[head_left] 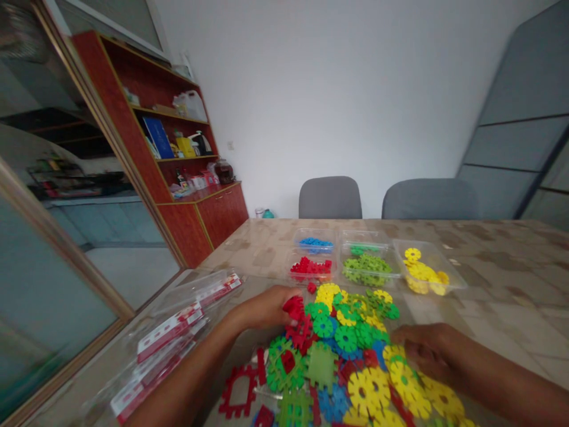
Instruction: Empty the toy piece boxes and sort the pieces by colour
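Note:
My left hand (pixel 270 307) is closed on red plastic building pieces (pixel 294 308) at the left edge of a loose pile. At the pile's right side, my right hand (pixel 424 350) has its fingers curled just above yellow notched discs (pixel 405 379); what they grip, if anything, is hidden. Between the hands lie green notched discs (pixel 345 338), blue pieces (pixel 333 403) and large yellow discs (pixel 368 388). Nearer to me are a light green square piece (pixel 322 365) and a red square frame (pixel 239 391).
Behind the pile stand clear tubs holding blue pieces (pixel 316 243), red pieces (pixel 311 267), green pieces (pixel 367 270) and yellow discs (pixel 422 276). Plastic bags with red-and-white labels (pixel 171 329) lie left on the patterned table (pixel 502 261). Grey chairs (pixel 330 197) stand beyond.

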Demonstrator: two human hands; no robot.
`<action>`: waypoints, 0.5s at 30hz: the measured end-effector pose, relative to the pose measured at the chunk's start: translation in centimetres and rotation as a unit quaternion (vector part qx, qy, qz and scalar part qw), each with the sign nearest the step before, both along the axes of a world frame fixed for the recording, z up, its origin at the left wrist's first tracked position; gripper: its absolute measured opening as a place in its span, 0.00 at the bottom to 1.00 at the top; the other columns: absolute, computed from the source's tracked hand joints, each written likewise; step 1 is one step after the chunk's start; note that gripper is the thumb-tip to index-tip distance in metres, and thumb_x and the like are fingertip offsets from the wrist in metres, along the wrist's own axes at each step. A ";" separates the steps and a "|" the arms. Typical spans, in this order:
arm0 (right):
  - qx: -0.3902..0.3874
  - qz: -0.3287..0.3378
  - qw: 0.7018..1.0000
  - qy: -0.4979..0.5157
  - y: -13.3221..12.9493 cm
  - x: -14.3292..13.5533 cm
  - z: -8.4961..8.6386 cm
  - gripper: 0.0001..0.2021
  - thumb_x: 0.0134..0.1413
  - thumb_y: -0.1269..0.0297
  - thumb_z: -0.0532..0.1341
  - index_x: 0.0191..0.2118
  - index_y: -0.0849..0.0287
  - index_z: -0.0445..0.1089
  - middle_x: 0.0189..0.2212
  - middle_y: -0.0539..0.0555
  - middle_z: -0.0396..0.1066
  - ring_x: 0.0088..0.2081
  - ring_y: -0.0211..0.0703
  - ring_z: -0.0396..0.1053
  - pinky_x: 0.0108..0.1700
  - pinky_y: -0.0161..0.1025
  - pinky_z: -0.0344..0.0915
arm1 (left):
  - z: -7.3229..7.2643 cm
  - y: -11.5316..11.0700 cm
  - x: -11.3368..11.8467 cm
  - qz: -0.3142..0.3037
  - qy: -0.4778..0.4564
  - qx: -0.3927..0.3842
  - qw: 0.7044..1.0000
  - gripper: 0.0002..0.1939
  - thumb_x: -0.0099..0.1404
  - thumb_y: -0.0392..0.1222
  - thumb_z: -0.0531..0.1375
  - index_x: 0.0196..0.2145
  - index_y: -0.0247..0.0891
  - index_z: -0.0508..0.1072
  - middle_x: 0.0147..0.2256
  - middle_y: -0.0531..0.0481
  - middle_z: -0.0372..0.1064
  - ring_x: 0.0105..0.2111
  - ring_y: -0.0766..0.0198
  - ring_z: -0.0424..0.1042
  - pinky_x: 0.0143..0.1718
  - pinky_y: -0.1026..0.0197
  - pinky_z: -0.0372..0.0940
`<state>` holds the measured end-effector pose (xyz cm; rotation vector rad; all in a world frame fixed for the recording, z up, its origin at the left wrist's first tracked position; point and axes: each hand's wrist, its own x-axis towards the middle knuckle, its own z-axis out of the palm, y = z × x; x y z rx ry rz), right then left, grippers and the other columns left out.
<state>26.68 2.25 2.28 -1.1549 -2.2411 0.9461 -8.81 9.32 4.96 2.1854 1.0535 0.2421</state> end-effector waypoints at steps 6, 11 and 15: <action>0.000 0.017 1.000 -0.012 0.5 0.7 -1.0 0.15 0.63 0.53 0.56 0.30 0.57 0.71 0.23 0.48 0.67 0.24 0.37 0.61 0.23 0.31 0.55 | 0.9 0.5 -0.9 0.031 -0.073 -0.037 0.996 0.09 0.54 0.39 0.63 0.32 0.37 0.66 0.28 0.58 0.63 0.29 0.66 0.61 0.31 0.66 0.58; -0.010 0.003 1.000 -0.008 0.7 1.3 -1.3 0.16 0.62 0.50 0.57 0.30 0.56 0.71 0.23 0.48 0.67 0.24 0.37 0.61 0.23 0.32 0.56 | 1.8 2.5 -1.3 0.099 -0.150 -0.026 0.983 0.15 0.56 0.47 0.64 0.30 0.37 0.62 0.25 0.58 0.60 0.24 0.68 0.60 0.25 0.67 0.58; -0.016 0.002 1.000 0.011 0.8 1.6 -1.2 0.17 0.60 0.48 0.59 0.30 0.56 0.72 0.24 0.49 0.69 0.25 0.39 0.63 0.25 0.33 0.59 | 2.8 5.1 -0.8 0.140 -0.200 0.004 0.970 0.19 0.57 0.51 0.66 0.31 0.36 0.64 0.26 0.57 0.63 0.26 0.68 0.64 0.26 0.66 0.61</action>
